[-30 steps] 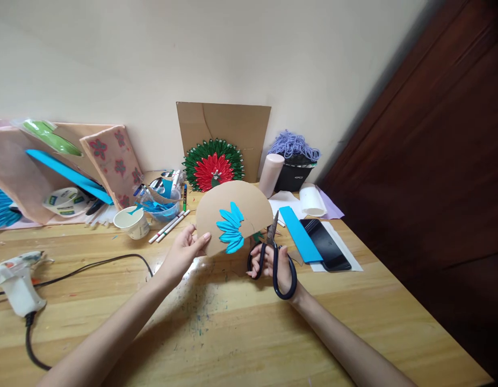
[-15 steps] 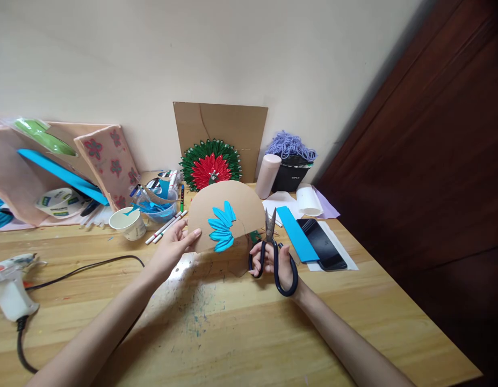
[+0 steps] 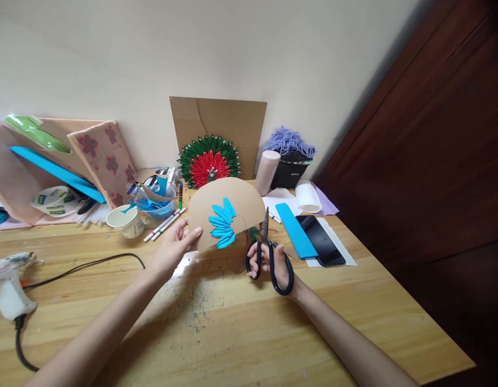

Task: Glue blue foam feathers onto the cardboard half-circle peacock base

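My left hand (image 3: 179, 244) pinches the left edge of a rounded piece of brown cardboard (image 3: 228, 191), tilted up above the table. Several blue petals (image 3: 223, 223) fan out on its face. In my right hand (image 3: 268, 260) is a pair of scissors (image 3: 281, 274) with dark handles, fingers through the loops, blades pointing up. One blade passes beside the cardboard's right edge; whether the edge lies between the blades I cannot tell. Behind the cardboard stands a round green and red petal piece (image 3: 208, 161), leaning on a larger cardboard sheet (image 3: 220, 115).
A hot glue gun (image 3: 11, 285) and its cord lie at the left. Near it are a paper cup (image 3: 125, 221), a tub of blue scraps (image 3: 154, 207) and markers (image 3: 164, 224). At right are a blue strip (image 3: 297, 231), a phone (image 3: 323, 242) and a pink bottle (image 3: 267, 172).
My right hand has moved the scissors slightly left, and their blades now look closer together, right at the cardboard's edge. The left hand keeps its hold. The whole view has shifted a little.
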`<state>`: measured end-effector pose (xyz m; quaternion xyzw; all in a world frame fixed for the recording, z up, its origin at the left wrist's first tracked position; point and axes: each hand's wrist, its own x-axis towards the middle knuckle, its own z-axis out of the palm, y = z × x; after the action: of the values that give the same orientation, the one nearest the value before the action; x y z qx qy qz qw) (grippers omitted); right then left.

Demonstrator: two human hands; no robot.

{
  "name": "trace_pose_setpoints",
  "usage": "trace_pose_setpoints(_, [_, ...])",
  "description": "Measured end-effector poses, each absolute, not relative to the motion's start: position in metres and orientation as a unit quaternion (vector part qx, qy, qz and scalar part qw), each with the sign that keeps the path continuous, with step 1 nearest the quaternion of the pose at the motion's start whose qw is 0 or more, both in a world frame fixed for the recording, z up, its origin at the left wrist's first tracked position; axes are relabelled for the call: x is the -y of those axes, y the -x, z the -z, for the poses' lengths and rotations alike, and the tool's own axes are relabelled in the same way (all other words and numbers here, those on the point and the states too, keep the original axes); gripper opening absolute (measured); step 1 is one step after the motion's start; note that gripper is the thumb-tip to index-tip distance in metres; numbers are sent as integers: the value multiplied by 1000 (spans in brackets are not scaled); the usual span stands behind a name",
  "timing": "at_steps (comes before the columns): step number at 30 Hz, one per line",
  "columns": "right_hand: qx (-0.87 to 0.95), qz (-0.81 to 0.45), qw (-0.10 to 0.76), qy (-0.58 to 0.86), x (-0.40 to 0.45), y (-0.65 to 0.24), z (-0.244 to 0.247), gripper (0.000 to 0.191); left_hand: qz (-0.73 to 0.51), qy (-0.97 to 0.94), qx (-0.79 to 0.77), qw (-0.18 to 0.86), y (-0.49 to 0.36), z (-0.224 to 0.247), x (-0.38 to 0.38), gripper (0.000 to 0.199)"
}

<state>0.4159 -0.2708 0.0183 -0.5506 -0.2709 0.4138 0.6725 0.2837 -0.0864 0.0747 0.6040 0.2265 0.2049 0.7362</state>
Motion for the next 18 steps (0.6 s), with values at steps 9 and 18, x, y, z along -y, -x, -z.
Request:
trace_pose_setpoints(9, [276,-414,656,567,271,-412,-29,77,-194,-583,-252,748,-282,-71,76,41])
trace_pose_setpoints(18, [268,-419,660,564,271,-412,-19,78,-193,-584,-267,742,-280,-75,74,36])
